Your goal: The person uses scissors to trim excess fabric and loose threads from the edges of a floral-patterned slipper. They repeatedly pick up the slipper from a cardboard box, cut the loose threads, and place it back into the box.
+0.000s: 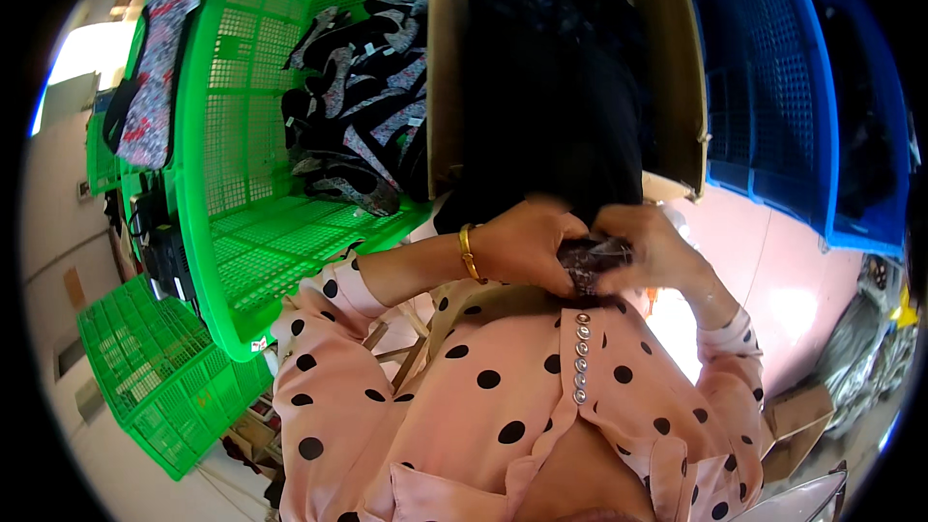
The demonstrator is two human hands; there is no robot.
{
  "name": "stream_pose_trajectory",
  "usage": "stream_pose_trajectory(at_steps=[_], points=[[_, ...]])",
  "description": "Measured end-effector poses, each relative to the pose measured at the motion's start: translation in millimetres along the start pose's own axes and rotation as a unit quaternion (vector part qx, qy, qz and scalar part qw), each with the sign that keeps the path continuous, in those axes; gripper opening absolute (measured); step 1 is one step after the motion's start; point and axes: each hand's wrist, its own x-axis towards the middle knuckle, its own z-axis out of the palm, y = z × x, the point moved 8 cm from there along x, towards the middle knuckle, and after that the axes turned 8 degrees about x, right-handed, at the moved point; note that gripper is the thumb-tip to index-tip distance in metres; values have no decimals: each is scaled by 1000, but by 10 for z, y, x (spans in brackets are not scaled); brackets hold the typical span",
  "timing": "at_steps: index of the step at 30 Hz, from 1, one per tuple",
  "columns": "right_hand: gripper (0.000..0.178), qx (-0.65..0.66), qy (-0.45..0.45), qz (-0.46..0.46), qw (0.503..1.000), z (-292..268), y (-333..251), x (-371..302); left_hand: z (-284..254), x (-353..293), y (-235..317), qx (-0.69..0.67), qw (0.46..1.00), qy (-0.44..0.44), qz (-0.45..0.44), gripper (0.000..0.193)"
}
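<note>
Close in front of my chest, both hands meet on a small, crumpled dark brown piece (592,264) that looks patterned and slightly shiny; its kind cannot be made out. My left hand (527,244), with a gold bracelet at the wrist, has its thumb and fingers closed on the piece's left side. From the other side my right hand (655,249) pinches it between thumb and curled fingers. Just beyond the hands, black fabric (556,126) fills a cardboard box (688,87) and hangs over its near edge.
Left of the box stands a green plastic crate (242,87) holding several patterned cloth pieces (372,106) with black parts. A floral cloth strip (159,68) hangs on its rim. Blue crates (768,68) are at the right. Another green crate (169,367) sits lower left.
</note>
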Motion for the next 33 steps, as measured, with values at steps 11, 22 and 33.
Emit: stream_pose_trajectory(at_steps=[11, 22, 33], points=[[15, 443, 81, 268, 852, 416, 136, -443, 0, 5, 64, -31, 999, -3, 44, 36], [6, 338, 237, 276, 868, -47, 553, -154, -322, 310, -114, 43, 989, 122, 71, 24], [37, -14, 189, 108, 976, -629, 505, 328, -783, 693, -443, 170, 945, 269, 78, 19]])
